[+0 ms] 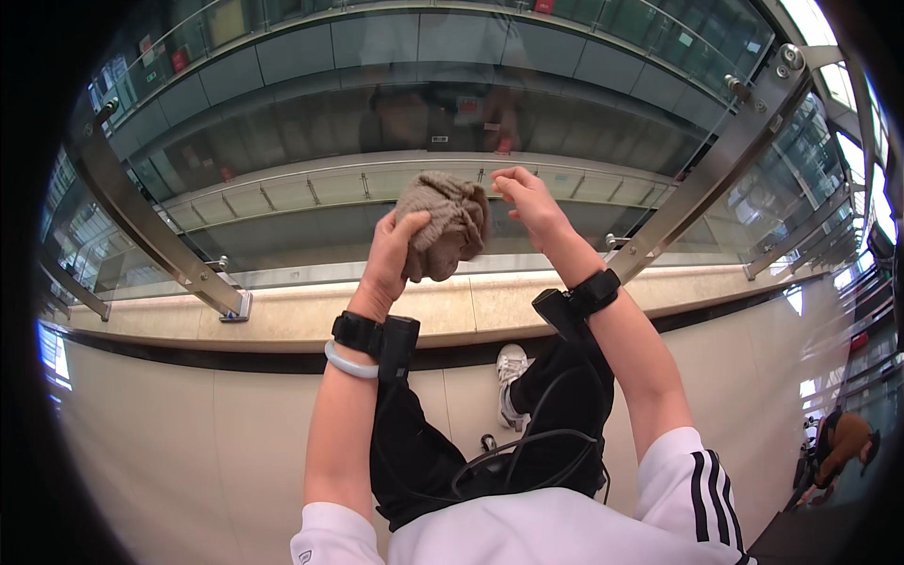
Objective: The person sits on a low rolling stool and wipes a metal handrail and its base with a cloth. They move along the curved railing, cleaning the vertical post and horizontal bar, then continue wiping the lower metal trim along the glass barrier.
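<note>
My left hand (395, 244) grips a bunched taupe plush cloth (445, 222), its thumb lying over the near side and the folds gathered toward the right. To the right of the cloth, my right hand (530, 201) hangs in the air, fingers bent and nothing visible in them. A narrow gap parts it from the cloth. Beyond both hands stands a clear glass balustrade panel (311, 240) with faint reflections on it. Whether the cloth touches the glass cannot be told.
Brushed-metal posts rise at left (162, 219) and right (706, 169). Below the glass runs a beige stone ledge (438, 307) above the tiled floor (268, 417). A black cable (537, 445) loops across my lap. Another person (844, 445) bends over at far right.
</note>
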The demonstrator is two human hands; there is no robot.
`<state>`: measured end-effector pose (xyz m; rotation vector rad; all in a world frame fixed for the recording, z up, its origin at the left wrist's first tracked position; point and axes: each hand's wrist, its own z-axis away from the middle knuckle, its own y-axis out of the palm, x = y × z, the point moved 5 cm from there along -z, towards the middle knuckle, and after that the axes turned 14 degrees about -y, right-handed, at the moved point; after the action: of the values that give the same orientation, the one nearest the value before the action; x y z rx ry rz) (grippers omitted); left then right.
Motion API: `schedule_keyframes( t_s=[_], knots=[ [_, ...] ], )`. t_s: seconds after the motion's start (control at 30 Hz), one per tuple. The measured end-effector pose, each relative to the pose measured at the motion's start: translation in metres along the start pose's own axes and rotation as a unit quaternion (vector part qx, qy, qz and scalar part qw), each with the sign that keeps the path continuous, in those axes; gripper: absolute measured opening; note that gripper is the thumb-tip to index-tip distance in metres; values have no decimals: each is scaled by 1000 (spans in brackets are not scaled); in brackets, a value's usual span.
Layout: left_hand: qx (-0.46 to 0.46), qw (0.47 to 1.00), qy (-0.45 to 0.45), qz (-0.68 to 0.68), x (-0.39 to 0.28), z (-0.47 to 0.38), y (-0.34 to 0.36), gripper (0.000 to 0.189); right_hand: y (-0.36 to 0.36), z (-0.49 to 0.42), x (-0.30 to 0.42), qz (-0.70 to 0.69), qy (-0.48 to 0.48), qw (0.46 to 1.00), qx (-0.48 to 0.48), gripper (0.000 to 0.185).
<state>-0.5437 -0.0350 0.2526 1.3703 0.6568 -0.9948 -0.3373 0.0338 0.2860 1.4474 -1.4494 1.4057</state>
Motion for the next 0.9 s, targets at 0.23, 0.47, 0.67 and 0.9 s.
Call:
schedule_keyframes(
  t_s=[0.23,0.47,0.67,0.9],
  knots=[
    [-29,999,-21,25,7,-12,-3,38,-16,39,-32,-159,72,984,-44,24],
    [-65,997,-47,-8,5,-30,-40,41,-40,68,-38,-157,56,986,-21,20],
    [-74,992,-73,-74,44,-10,-120,43,-53,81,-15,-146,-8,989,-16,18],
    [-372,893,-60,-247,135,11,-242,50,-51,82,-5,-69,-20,997,-12,18]
  ],
)
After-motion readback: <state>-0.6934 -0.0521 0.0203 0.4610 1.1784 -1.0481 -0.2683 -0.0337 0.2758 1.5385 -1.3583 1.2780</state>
